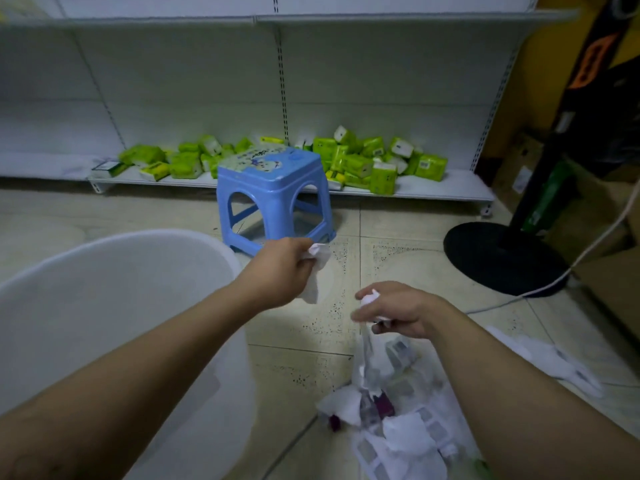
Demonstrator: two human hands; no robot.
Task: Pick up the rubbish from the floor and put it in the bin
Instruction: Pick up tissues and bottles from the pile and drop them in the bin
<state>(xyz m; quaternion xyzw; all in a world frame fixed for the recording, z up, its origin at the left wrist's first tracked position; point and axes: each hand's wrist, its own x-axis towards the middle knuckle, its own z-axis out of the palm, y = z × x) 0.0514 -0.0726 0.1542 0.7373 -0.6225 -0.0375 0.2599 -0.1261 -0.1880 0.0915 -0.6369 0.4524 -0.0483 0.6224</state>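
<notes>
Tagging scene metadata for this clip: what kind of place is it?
Probably a small shop or its stockroom. White retail shelving lines the wall, its bottom shelf heaped with green tissue packs. Cardboard boxes sit at right, and a blue plastic stool stands on the tiled floor.

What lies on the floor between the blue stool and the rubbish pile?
In the head view, only bare speckled tile between the blue stool and the rubbish pile; both hands, left hand and right hand, hang above it.
</notes>
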